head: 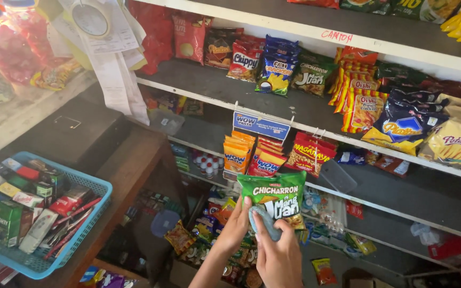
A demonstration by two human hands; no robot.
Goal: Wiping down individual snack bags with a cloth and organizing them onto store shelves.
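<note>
Left hand pinches the green crinkly snack bag upright; right hand presses a grey cloth against it, wiping, below the grey shelf's front edge.

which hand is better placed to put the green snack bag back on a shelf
Probably the left hand: it already grips the green snack bag by its lower edge, while the right hand holds a grey cloth against it.

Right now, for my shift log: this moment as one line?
left hand: holds green snack bag | right hand: wipes it with grey cloth | behind: snack shelves
</note>
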